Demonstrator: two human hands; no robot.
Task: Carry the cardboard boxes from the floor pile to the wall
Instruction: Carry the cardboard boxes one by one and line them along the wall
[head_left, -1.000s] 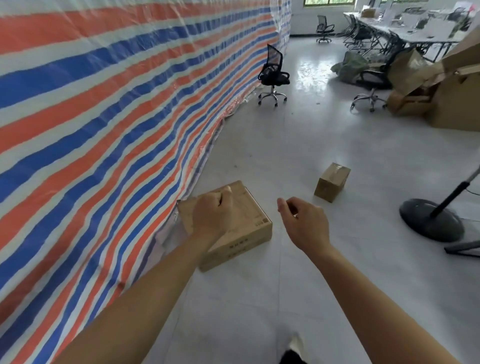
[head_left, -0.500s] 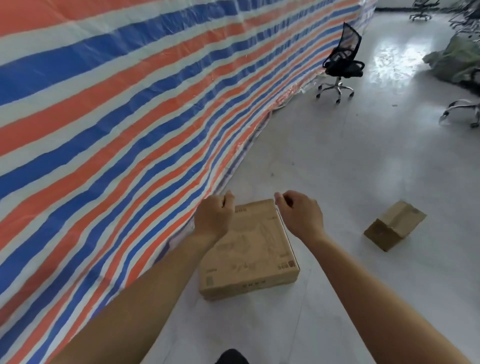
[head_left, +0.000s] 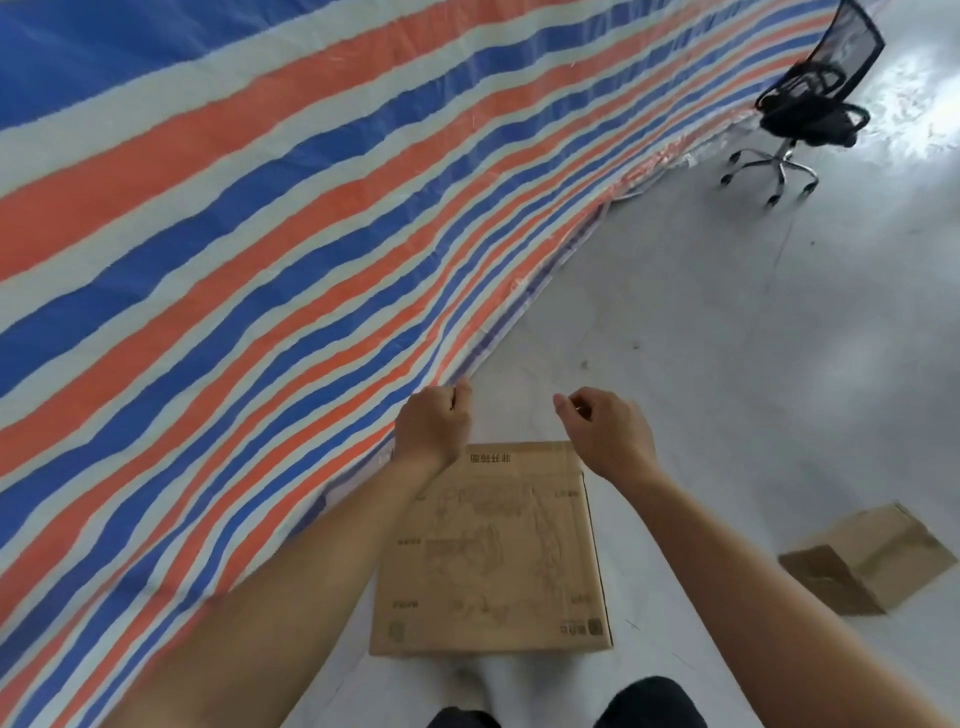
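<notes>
Your left hand (head_left: 434, 426) and right hand (head_left: 608, 434) both have fingers curled on nothing over the flat cardboard box (head_left: 493, 561), which sits on the floor (head_left: 727, 364) at 6 o'clock beside the striped tarp wall (head_left: 260, 249).

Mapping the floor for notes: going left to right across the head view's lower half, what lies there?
Striped tarp wall → flat cardboard box → smaller cardboard box.

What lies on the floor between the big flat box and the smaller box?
Head view: only bare floor shows between flat box and smaller box, though the forearm hides part.
</notes>
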